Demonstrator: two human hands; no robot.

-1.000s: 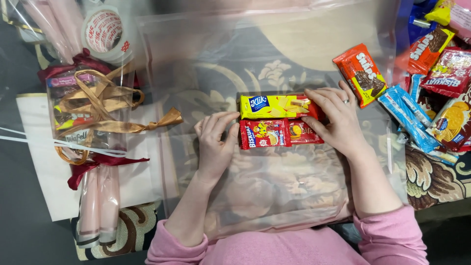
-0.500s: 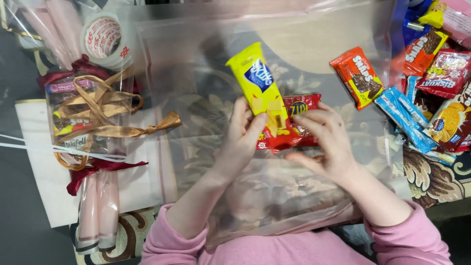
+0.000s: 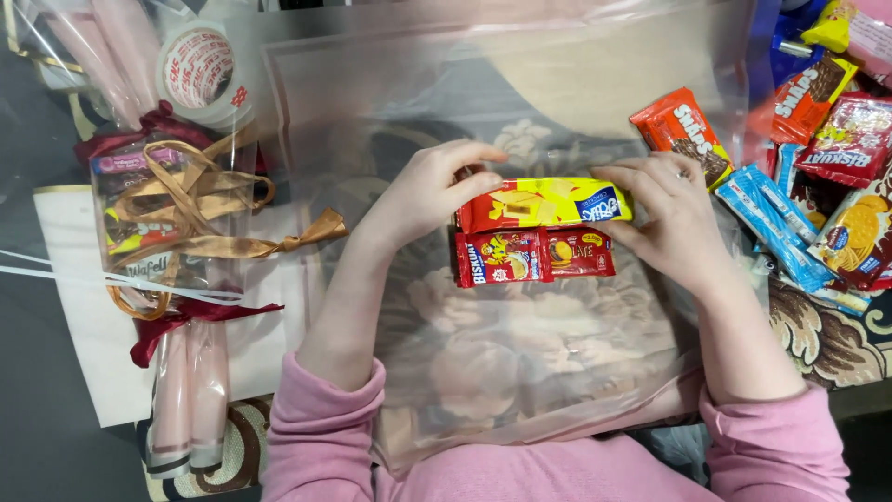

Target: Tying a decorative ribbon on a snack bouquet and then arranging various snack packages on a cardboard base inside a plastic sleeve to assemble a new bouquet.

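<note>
Across the middle of the frame lies a clear plastic sheet [image 3: 520,390], spread flat over the patterned cloth, apparently as a base for the snacks on it. Left of frame: a finished wrapped bundle [image 3: 172,228] tied with gold ribbon, a tape roll [image 3: 200,70] above it. Right edge: a loose pile of snack packets [image 3: 818,186], close beside the right hand.

Centre: the yellow biscuit pack [image 3: 544,203] is held at both ends, long axis left-right in the frame, printed face up. Left hand [image 3: 423,191] fingers are clamped on its red left end; right hand [image 3: 669,218] fingers are pinching its right end. The two-end grip looks meant to keep it square. Just below it, parallel, two small red packets [image 3: 534,256] sit side by side on the sheet.
</note>
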